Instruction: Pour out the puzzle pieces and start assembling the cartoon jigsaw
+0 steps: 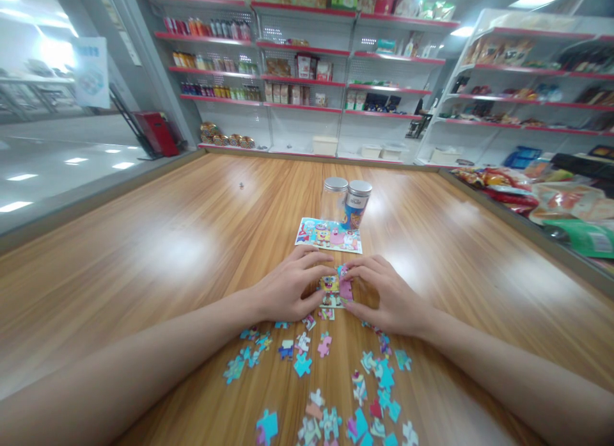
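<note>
On the wooden floor both my hands rest around a small joined patch of jigsaw pieces (333, 291). My left hand (288, 286) lies beside its left edge, fingers curled onto it. My right hand (386, 295) pinches a pink puzzle piece (344, 281) at the patch's upper right corner. Several loose pieces (330, 382) in blue, pink and white are scattered nearer to me between my forearms. Beyond the patch lies a printed reference picture (329, 236), and behind it stand two clear jars with silver lids (346, 203).
Red-edged store shelves (307, 81) with bottles, boxes and tins line the back and right. Packaged goods (551, 196) are heaped along the right edge of the wooden surface. A red box (156, 134) stands at the back left beside a glossy grey floor.
</note>
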`<act>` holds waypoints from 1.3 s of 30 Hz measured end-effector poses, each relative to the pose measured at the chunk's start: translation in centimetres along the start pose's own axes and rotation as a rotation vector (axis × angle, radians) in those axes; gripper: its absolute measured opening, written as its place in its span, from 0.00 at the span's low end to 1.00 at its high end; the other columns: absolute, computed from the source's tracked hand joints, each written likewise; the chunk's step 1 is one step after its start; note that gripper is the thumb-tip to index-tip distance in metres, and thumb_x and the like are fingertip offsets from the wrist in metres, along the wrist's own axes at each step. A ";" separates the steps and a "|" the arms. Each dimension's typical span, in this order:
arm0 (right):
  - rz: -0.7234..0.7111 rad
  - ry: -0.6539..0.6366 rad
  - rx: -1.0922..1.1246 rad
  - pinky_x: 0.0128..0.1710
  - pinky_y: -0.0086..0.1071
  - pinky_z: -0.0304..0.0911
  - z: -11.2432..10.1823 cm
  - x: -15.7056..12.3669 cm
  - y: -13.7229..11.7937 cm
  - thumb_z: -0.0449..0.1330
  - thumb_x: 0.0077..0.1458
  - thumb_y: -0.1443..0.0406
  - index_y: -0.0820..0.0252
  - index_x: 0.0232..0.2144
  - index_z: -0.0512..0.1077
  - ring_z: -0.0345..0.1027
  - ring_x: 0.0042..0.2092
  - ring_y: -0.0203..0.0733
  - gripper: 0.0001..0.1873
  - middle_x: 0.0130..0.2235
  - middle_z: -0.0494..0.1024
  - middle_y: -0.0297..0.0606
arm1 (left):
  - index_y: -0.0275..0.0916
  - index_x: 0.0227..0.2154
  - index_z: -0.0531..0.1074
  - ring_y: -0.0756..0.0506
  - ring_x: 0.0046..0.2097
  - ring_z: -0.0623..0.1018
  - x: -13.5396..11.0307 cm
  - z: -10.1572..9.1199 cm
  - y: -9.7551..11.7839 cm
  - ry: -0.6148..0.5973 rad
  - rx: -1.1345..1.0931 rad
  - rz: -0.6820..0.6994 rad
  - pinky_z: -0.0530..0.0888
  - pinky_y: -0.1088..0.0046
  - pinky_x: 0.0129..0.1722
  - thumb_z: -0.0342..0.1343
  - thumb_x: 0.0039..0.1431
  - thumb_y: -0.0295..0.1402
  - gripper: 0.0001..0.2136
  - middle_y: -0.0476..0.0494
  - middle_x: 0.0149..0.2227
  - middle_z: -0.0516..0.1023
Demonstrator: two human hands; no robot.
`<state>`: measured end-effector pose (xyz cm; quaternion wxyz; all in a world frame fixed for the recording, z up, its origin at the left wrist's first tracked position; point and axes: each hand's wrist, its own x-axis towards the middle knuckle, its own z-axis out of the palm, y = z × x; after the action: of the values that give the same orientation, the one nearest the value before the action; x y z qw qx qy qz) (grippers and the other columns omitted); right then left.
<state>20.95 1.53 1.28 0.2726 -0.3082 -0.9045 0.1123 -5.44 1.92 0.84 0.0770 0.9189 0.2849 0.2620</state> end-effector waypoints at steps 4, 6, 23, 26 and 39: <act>0.024 0.002 -0.016 0.56 0.48 0.63 0.3 0.0 0.1 0.69 0.53 0.59 0.55 0.47 0.72 0.67 0.55 0.52 0.20 0.51 0.76 0.43 | 0.42 0.52 0.74 0.37 0.60 0.66 0.0 0.0 0.0 -0.018 -0.025 0.033 0.65 0.50 0.63 0.57 0.59 0.30 0.17 0.41 0.55 0.74; 0.031 0.007 -0.019 0.56 0.48 0.64 0.4 0.0 0.1 0.69 0.53 0.59 0.55 0.47 0.72 0.68 0.54 0.52 0.20 0.51 0.76 0.44 | 0.42 0.51 0.75 0.37 0.59 0.67 0.0 0.0 -0.1 -0.018 -0.036 0.026 0.66 0.51 0.62 0.57 0.60 0.30 0.16 0.41 0.53 0.76; -0.011 0.058 0.037 0.52 0.45 0.68 0.5 -0.1 0.2 0.64 0.59 0.65 0.54 0.46 0.76 0.70 0.50 0.48 0.12 0.47 0.76 0.42 | 0.42 0.51 0.75 0.40 0.59 0.73 0.1 -0.6 0.2 -0.065 -0.155 0.235 0.69 0.54 0.62 0.54 0.57 0.23 0.19 0.40 0.56 0.77; -0.014 0.071 0.031 0.51 0.46 0.68 0.5 -0.1 0.3 0.63 0.60 0.65 0.53 0.47 0.76 0.70 0.49 0.48 0.12 0.46 0.77 0.43 | 0.42 0.51 0.75 0.41 0.57 0.75 0.2 -0.4 0.1 -0.075 -0.169 0.234 0.72 0.56 0.60 0.53 0.57 0.23 0.19 0.40 0.56 0.77; -0.253 -0.142 -0.074 0.51 0.49 0.65 -0.3 -0.2 -2.0 0.62 0.61 0.61 0.51 0.47 0.78 0.64 0.50 0.50 0.12 0.49 0.71 0.44 | 0.43 0.50 0.75 0.40 0.56 0.76 0.0 0.0 -0.2 -0.031 -0.192 0.214 0.74 0.55 0.58 0.54 0.54 0.21 0.21 0.40 0.53 0.78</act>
<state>20.28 -0.21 2.22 0.2084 -0.1930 -0.9566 0.0652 -5.49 2.12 0.76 0.1404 0.9363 0.1576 0.2806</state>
